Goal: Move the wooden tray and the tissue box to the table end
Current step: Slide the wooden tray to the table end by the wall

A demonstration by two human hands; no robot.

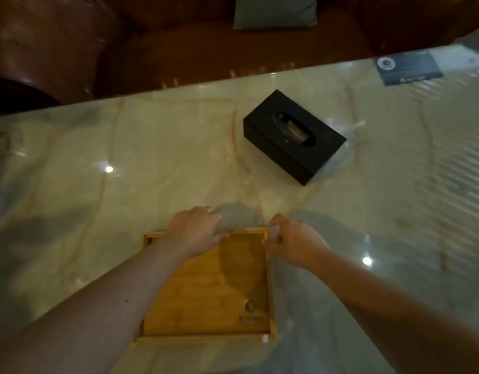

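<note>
Wooden tray [206,295] near table [152,157] edge, tissue box [293,136] beyond.

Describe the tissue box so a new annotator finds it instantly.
Start from the glossy marble table below the brown leather sofa. Beyond both hands and the wooden tray, right of centre, sits the tissue box. It is the only matte black block, angled diagonally, with an oval slot on top.

One head-worn camera looks forward and steeply down, close over the marble table [157,147].
</note>
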